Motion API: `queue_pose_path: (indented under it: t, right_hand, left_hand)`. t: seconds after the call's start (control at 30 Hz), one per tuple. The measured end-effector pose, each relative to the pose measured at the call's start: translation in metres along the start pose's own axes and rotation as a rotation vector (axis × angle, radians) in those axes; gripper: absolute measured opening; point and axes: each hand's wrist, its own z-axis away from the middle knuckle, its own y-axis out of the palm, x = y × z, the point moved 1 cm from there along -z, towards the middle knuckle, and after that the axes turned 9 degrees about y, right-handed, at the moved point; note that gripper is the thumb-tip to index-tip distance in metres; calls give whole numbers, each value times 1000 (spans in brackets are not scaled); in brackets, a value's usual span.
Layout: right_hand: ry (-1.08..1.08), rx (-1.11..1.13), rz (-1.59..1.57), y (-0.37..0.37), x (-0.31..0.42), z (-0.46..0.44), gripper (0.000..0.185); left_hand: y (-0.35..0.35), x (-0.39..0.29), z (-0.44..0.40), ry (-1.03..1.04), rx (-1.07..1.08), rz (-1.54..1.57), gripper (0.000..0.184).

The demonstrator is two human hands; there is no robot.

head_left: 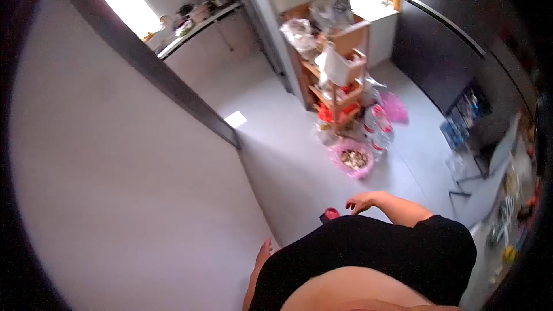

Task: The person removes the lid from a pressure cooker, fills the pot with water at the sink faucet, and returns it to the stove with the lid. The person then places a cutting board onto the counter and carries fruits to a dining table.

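My right hand hangs over the floor in front of my body, its fingers loosely bent and apart with nothing in them. Just left of it, a red and dark shape shows past my black shirt; I cannot make out what it is. My left hand is at the lower left, close to the pale wall, partly hidden by my shirt. Its visible fingers are apart and hold nothing. Whether it touches the wall I cannot tell.
A pink bag with brownish pieces in it lies on the floor ahead, beside large clear bottles. Behind stands a loaded wooden shelf. A doorway frame opens to a kitchen counter. Dark cabinets line the right.
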Motion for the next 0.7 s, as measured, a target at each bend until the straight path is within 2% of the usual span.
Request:
queue_pose_path:
  t: [0.07, 0.1, 0.17, 0.23, 0.27, 0.3, 0.33, 0.53, 0.7]
  right_hand:
    - [-52, 139, 8, -41, 8, -37, 60]
    - [-63, 202, 114, -58, 10, -58, 65]
    - [-124, 423, 174, -95, 27, -84, 53]
    - [-56, 634, -111, -117, 23, -127, 43]
    - [67, 742, -150, -117, 1, -176, 36]
    - [-228, 721, -140, -152, 33, -151, 29]
    - [-301, 706, -143, -181, 50, -151, 28]
    - [-159, 570, -213, -317, 75, -220, 27]
    - [-159, 434, -270, -426, 93, -289, 27]
  left_hand:
    - [-16, 21, -14, -101, 31, 29, 71]
    - [-22, 32, -18, -155, 46, 50, 70]
    - [-31, 50, -33, -255, 69, 90, 69]
    - [-40, 68, -60, -351, 66, 135, 68]
    - [-46, 74, -77, -388, 64, 151, 68]
    - [-52, 80, -98, -419, 68, 164, 68]
    - [-59, 87, -117, -440, 76, 171, 68]
    - [-136, 100, -273, -387, 173, 127, 68]
    - [-224, 83, -455, -135, 263, -101, 69]
